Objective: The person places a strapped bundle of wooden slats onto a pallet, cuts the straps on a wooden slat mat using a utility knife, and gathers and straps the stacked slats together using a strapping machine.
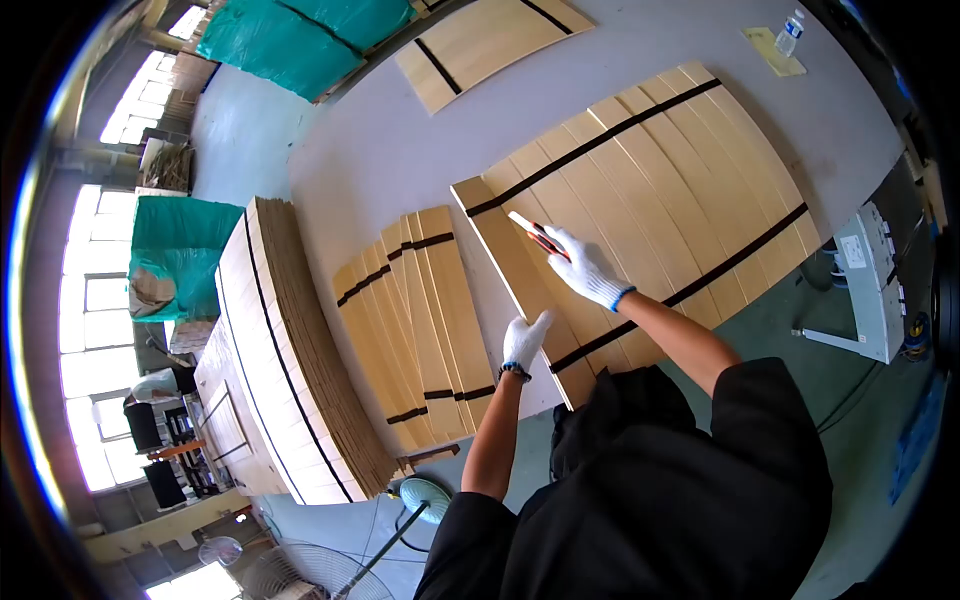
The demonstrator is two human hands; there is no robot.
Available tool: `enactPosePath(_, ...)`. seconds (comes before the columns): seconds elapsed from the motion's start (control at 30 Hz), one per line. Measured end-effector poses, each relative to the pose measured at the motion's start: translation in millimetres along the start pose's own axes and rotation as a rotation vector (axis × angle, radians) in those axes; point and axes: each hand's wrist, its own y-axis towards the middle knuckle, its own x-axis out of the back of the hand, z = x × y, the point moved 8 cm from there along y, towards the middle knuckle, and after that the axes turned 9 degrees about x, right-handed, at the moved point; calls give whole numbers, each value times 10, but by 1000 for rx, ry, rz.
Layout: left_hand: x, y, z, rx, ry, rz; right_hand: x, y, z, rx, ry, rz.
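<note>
My left hand [523, 340], in a white glove, is closed on the near-left edge of a long pale wooden board [540, 308]. This board lies at the left end of a wide row of similar boards [650, 180], crossed by two black bands [735, 262]. Over the row, my gloved right hand [585, 272] holds a slim red-and-black tool [546, 240] with a long pale tip, perhaps a utility knife. The tip points up and left, above the boards; whether it touches them I cannot tell.
Smaller banded boards [420, 320] lie to the left on the grey table [350, 160]. Beyond them stands a tall banded stack [290, 350]. A water bottle [789, 33] is at the far right, and a fan [425, 498] stands below left. A person [158, 387] is at the far left.
</note>
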Motion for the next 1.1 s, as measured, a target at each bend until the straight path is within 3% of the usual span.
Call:
enactPosePath(0.1, -69, -124, -331, 229, 408, 94, 196, 457, 267, -34, -29, 53)
enactPosePath(0.3, -42, -211, -447, 196, 319, -85, -193, 1231, 147, -2, -189, 253)
enactPosePath(0.43, -76, -219, -442, 248, 385, -96, -459, 1559, 227, -82, -338, 463)
enactPosePath(0.53, -76, -254, -528, 274, 367, -72, -546, 1631, 361, -96, -370, 491)
enactPosePath(0.63, -83, -228, -482, 241, 345, -68, -534, 1485, 423, -13, -421, 599)
enactPosePath(0.77, -73, -224, -436, 218, 308, -84, -267, 1056, 462, 85, -440, 562)
enactPosePath(1.1, -39, -126, -307, 138, 348, 12, -114, -164, 612, -144, -395, 479)
